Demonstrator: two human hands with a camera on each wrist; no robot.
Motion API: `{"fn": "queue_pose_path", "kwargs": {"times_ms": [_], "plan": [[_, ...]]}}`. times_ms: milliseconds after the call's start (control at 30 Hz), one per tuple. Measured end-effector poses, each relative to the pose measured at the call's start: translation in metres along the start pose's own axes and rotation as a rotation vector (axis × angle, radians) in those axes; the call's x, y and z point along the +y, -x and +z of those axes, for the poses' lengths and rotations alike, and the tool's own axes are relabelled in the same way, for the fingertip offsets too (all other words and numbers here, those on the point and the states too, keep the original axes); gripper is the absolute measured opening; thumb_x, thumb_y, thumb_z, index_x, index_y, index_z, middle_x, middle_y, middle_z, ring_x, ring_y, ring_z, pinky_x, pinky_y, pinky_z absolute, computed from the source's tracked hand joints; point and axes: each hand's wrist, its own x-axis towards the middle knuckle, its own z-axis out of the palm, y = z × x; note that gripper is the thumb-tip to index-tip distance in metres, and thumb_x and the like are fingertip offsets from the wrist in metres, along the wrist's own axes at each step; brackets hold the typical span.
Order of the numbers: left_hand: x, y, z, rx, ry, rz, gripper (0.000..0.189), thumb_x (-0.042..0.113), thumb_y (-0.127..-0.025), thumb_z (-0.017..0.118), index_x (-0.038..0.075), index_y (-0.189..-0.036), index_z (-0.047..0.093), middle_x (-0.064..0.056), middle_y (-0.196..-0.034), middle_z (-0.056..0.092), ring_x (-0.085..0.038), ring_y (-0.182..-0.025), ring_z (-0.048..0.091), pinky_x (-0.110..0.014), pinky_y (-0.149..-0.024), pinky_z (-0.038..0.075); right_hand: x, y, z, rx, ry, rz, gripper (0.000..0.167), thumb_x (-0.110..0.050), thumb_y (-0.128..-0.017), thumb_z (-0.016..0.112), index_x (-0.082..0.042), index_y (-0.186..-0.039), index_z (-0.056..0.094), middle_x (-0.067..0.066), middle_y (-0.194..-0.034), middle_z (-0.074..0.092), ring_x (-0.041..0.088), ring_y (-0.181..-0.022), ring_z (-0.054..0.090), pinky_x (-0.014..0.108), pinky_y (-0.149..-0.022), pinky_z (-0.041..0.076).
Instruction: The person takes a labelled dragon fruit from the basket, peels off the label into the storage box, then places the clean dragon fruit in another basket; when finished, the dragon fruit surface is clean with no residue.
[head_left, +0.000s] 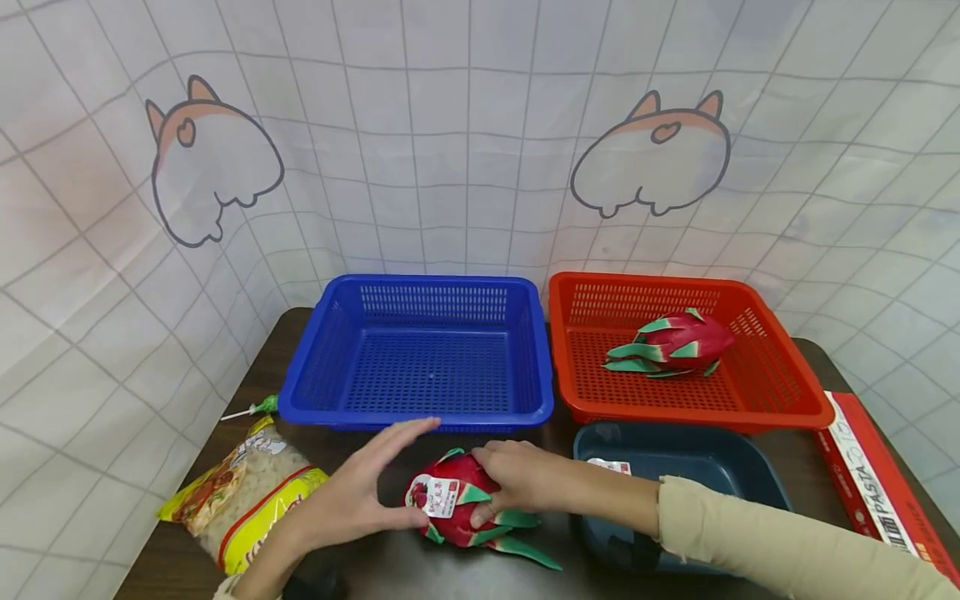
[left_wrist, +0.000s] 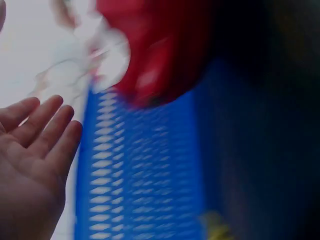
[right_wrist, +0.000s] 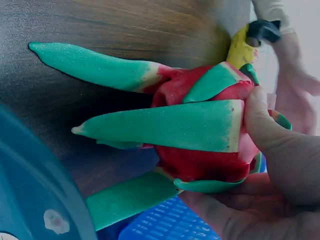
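While my right hand [head_left: 517,477] grips the dragon fruit [head_left: 461,523], my left hand [head_left: 348,493] is spread near it.
It's between yellow bag [head_left: 251,493] and dark tub [head_left: 693,468], in front of blue basket [head_left: 431,367]; second fruit [head_left: 684,340] in red basket [head_left: 588,379].

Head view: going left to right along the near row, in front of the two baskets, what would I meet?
Yellow food bag → left hand → stickered dragon fruit → dark blue tub → red pasta box. The right hand overlaps the fruit, so I leave it out.
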Motion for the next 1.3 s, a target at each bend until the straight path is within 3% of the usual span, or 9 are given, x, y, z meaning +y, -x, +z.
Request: {"fn": "queue_pose_path", "kwargs": {"times_ms": [167,367,533,633,700,867,1100,1300], "plan": [[-0.008,0.0,0.021,-0.122,0.187,-0.046,0.096,0.039,-0.077,0.081,0.032,-0.153,0.022,0.011,-0.155,0.033,-0.021,-0.139,0.038,-0.042,-0.108,0.044,0.0,0.002,0.003,0.04,0.085,-0.016,0.079,-0.057,-0.074,0.073,-0.003,-0.13,0.059,0.003,-0.109,0.069,0.014,-0.095,0.065,0.03,-0.081,0.056],[-0.007,-0.001,0.031,-0.136,0.212,-0.139,0.105,0.043,-0.075,0.082,0.033,-0.155,0.015,0.005,-0.158,0.026,-0.024,-0.139,0.034,-0.039,-0.107,0.045,-0.001,0.006,0.002,0.095,0.158,-0.051,0.076,-0.057,-0.075,0.072,-0.001,-0.124,0.062,0.005,-0.101,0.07,0.015,-0.088,0.066,0.03,-0.077,0.057],[-0.007,0.0,0.043,-0.173,0.198,-0.222,0.105,0.047,-0.072,0.083,0.027,-0.153,0.019,0.002,-0.152,0.03,-0.018,-0.13,0.042,-0.032,-0.101,0.048,0.001,0.004,0.001,0.059,0.133,-0.039,0.074,-0.056,-0.076,0.072,-0.001,-0.124,0.062,0.004,-0.101,0.07,0.014,-0.088,0.065,0.029,-0.077,0.056],[-0.01,0.002,0.049,-0.159,0.258,-0.261,0.104,0.043,-0.072,0.084,0.024,-0.153,0.021,0.003,-0.148,0.034,-0.017,-0.123,0.048,-0.027,-0.096,0.049,0.001,0.003,-0.001,0.026,0.093,-0.021,0.074,-0.055,-0.076,0.072,-0.002,-0.126,0.06,0.005,-0.105,0.069,0.015,-0.093,0.065,0.03,-0.08,0.055],[-0.012,0.004,0.053,-0.138,0.293,-0.283,0.103,0.041,-0.071,0.085,0.029,-0.152,0.022,0.004,-0.146,0.036,-0.017,-0.121,0.049,-0.026,-0.094,0.049,0.001,0.003,-0.002,0.009,0.061,-0.011,0.075,-0.054,-0.076,0.073,-0.002,-0.128,0.059,0.005,-0.108,0.069,0.015,-0.095,0.064,0.03,-0.082,0.055],[-0.02,0.008,0.059,-0.101,0.379,-0.263,0.101,0.03,-0.071,0.087,0.04,-0.15,0.023,0.005,-0.146,0.038,-0.014,-0.121,0.049,-0.024,-0.094,0.049,0.002,0.004,-0.003,-0.008,0.008,-0.002,0.076,-0.051,-0.076,0.074,-0.002,-0.132,0.056,0.005,-0.112,0.067,0.015,-0.098,0.063,0.03,-0.084,0.056],[-0.03,0.011,0.062,-0.101,0.507,-0.21,0.099,0.02,-0.073,0.086,0.025,-0.152,0.026,0.0,-0.144,0.04,-0.012,-0.118,0.05,-0.023,-0.093,0.051,0.005,0.005,-0.005,0.001,-0.016,-0.044,0.075,-0.05,-0.078,0.074,-0.003,-0.134,0.055,0.004,-0.113,0.066,0.015,-0.099,0.063,0.029,-0.084,0.055],[-0.03,0.011,0.068,-0.083,0.542,-0.201,0.099,0.023,-0.071,0.087,0.02,-0.15,0.028,-0.002,-0.14,0.043,-0.011,-0.113,0.055,-0.024,-0.089,0.053,0.001,0.02,-0.034,-0.041,0.058,-0.115,0.041,-0.03,-0.09,0.069,-0.01,-0.126,0.062,0.0,-0.111,0.069,0.008,-0.096,0.063,0.026,-0.082,0.055]]}}
